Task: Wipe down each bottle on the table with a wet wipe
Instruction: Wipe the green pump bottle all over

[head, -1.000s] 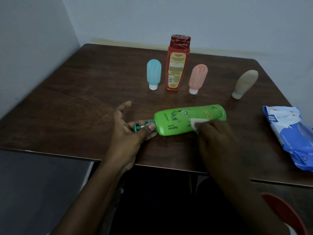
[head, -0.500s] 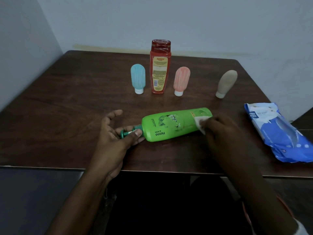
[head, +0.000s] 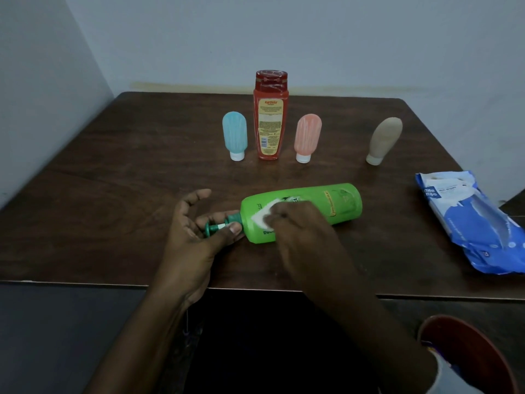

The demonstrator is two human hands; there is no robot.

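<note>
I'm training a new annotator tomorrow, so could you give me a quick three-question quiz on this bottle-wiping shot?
1. True or false: the green bottle stands upright.
2. The left hand grips the green bottle at: A its pump end, B its base, C its middle.
3. How many small bottles stand on white caps?

Key
1. False: it lies on its side, with the right hand pressing the wet wipe on it.
2. A.
3. Three: the blue bottle, the pink bottle and the beige bottle.
</note>
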